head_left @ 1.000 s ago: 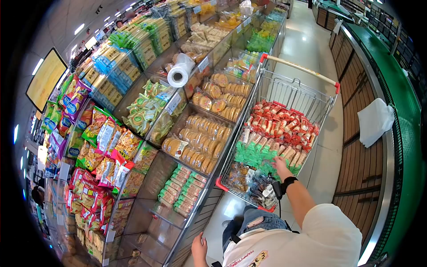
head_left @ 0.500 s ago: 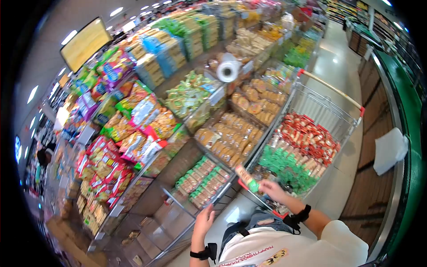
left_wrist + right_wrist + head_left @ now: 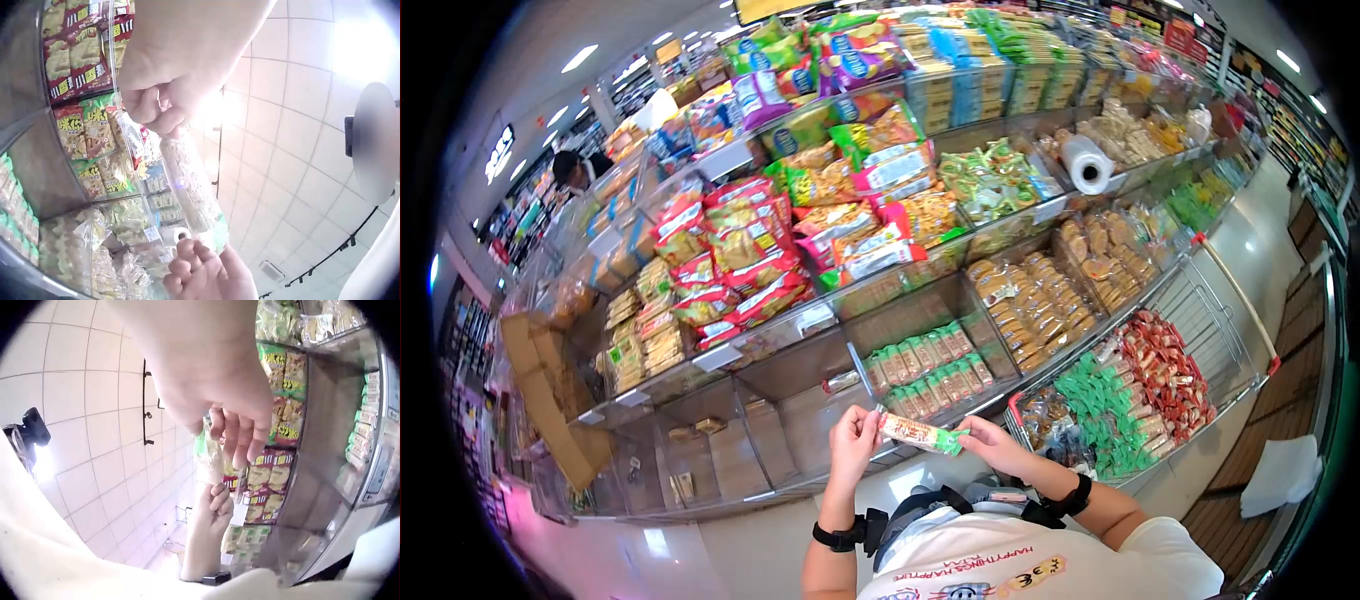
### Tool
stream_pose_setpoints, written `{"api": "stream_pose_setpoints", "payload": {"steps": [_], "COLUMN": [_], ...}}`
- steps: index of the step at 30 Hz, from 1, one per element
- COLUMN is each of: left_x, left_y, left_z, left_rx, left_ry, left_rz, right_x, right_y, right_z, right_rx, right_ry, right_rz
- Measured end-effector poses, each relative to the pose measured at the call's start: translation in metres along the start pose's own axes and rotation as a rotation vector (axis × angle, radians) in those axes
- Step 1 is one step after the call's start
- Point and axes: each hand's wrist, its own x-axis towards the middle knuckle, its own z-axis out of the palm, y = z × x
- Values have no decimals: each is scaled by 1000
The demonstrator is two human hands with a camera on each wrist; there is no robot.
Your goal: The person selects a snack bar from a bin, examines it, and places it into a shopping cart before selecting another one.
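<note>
Between my two hands, in front of the shelf's lower row, is a wrapped snack bar (image 3: 920, 432) in a clear, printed packet with a green end. My left hand (image 3: 855, 440) pinches its plain end. My right hand (image 3: 992, 446) pinches the green end between thumb and fingers. In the left wrist view the packet (image 3: 190, 181) stretches lengthwise from one hand to the other. Just beyond it, a bin holds two rows of similar green-ended bars (image 3: 928, 365). More green-ended packets (image 3: 1105, 415) lie in the shopping cart (image 3: 1215, 300) at my right.
Red-wrapped packets (image 3: 1165, 365) share the cart. Bins of packaged biscuits (image 3: 1030, 305) stand behind it, near a roll of plastic bags (image 3: 1088, 168). Snack bags (image 3: 740, 255) fill the upper shelf. A lone packet (image 3: 840, 381) lies in a left bin. Someone (image 3: 580, 170) stands far left.
My right hand has lifted a green-ended bar out of the cart and brought it left. My left hand has come up to grip its other end. The view has turned left toward the shelves.
</note>
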Motion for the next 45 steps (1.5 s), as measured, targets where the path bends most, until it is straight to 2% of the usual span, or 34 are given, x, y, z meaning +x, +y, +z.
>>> {"api": "stream_pose_setpoints", "payload": {"steps": [2,7,10,13,17,19,23,26,28,30,34,35,38,39,40,42,44,45], "left_x": [-4,-4,1,10,15,20,34,43,46,51,61,64,73,76,80,91,108,118], "left_y": [-1,-2,-5,-2,14,12,2,-12,-16,-21,-28,-36,-52,-60,-68,-78,-106,-125], "left_z": [-8,-32,-42,-54,-59,-62,-58,-48,-41,-35,-30,-26,0,7,16,31,39,41], "left_rx": [-34,-99,20,191,79,-36,-355,-520,-564,-568,-517,-473,-317,-269,-185,-30,170,308], "left_ry": [74,119,171,216,197,148,5,-27,-38,-54,-318,-373,-399,-455,-484,-441,-430,-457], "left_rz": [3,35,64,167,178,90,-120,-216,-219,-215,-320,-315,-349,-337,-319,-434,-318,-374], "right_x": [10,33,39,43,49,53,58,61,64,71,95,99,116,122,131,150,171,181], "right_y": [-2,-9,-7,-10,-27,-30,-18,-17,-14,-11,0,-2,6,24,28,56,80,94], "right_z": [15,34,44,53,57,58,54,50,43,35,7,1,-16,-25,-24,-49,-72,-85], "right_rx": [132,63,81,59,56,86,322,504,588,617,717,719,769,622,565,423,274,196], "right_ry": [-21,21,35,15,-28,-51,-4,22,54,226,435,435,264,218,308,272,348,385], "right_rz": [-23,19,-12,-45,-41,-50,-33,-37,-21,9,-45,-25,72,150,218,353,393,418]}}
